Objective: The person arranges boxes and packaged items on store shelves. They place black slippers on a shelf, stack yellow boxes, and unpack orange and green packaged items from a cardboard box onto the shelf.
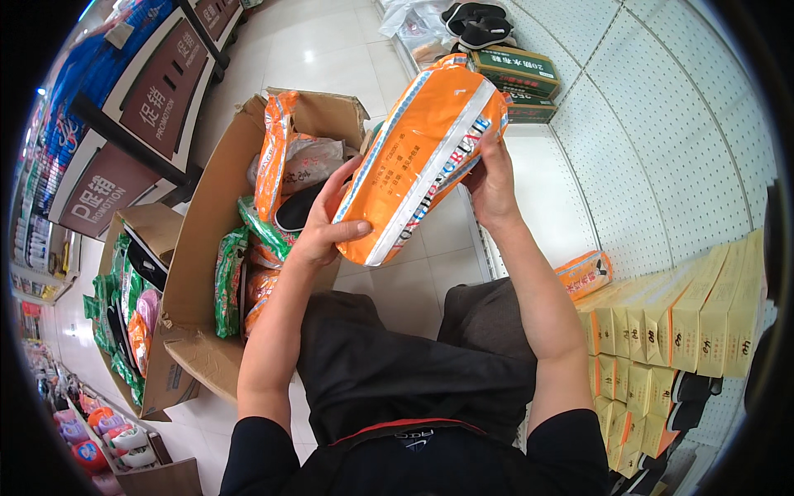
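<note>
Both my hands hold an orange plastic shoe package [406, 155] with a white stripe, blue edging and printed writing. My left hand [325, 226] grips its lower left end, thumb on top. Around its right side is my right hand [493, 180], with the fingers partly hidden beneath. To the left, below the package, stands an open cardboard box [208, 204]. Inside it are orange packages [273, 158], green packages [231, 282], a whitish plastic bag [313, 162] and a dark shoe [304, 204].
A second cardboard box [173, 384] with packaged shoes stands farther left. On the right, a white shelf [539, 180] holds green shoeboxes [515, 71], black shoes [477, 25], an orange package [585, 274] and stacked yellowish boxes [676, 322]. Pegboard [670, 124] rises behind. Promotion-signed shelving [155, 118] lines the aisle.
</note>
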{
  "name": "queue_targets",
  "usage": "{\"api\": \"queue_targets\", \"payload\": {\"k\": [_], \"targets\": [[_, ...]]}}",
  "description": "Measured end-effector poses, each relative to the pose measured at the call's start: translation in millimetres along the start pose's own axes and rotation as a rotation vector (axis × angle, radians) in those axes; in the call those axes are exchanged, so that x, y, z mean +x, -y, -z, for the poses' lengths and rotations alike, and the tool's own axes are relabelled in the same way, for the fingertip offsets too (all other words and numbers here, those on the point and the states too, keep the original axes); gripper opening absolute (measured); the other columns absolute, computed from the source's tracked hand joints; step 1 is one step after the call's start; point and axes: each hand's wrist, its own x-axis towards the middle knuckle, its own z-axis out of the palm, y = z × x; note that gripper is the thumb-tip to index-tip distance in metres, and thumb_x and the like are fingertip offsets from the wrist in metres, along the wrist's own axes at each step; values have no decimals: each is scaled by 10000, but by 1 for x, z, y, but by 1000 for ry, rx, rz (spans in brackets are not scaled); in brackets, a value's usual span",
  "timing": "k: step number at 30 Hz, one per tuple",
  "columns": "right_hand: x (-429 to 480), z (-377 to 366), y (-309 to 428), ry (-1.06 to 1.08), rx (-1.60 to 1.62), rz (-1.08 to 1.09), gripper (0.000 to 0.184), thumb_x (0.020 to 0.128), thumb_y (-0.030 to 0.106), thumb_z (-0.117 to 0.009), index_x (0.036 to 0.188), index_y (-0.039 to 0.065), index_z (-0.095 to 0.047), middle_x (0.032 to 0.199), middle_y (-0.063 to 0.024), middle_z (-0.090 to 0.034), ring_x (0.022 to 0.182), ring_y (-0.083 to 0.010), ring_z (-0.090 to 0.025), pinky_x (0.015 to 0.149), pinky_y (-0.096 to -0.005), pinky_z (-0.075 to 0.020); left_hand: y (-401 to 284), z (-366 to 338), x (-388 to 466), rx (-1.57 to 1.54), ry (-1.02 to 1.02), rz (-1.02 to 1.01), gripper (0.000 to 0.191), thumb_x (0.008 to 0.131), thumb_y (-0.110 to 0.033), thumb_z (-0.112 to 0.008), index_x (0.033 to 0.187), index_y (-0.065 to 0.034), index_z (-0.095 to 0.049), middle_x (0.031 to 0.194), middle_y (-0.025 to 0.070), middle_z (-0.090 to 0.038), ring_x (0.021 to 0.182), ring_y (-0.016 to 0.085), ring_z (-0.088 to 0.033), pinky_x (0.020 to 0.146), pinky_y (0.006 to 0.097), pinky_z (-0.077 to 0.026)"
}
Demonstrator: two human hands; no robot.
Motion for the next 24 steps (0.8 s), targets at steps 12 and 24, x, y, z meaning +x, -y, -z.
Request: {"api": "queue_targets", "payload": {"k": [12,24], "targets": [[-1,0,-3,-65,-14,100,558,921,311,-645,1333,22,-402,1210,-68,-560,1117,-157,-567,998,-332,-444,3,5,1,-84,22,94,922,576,-90,-696,1436,-23,-372,1365,120,-516,1279,243,-490,1098,362,-363],[1,-4,-4,-120,-10,130,499,901,287,-656,1273,34,-442,1148,-49,-562,1017,-110,-574,908,-288,-480,13,15,5,-249,52,136,851,637,-108,-645,1434,-6,-362,1374,140,-503,1261,255,-512,1087,371,-393]]}}
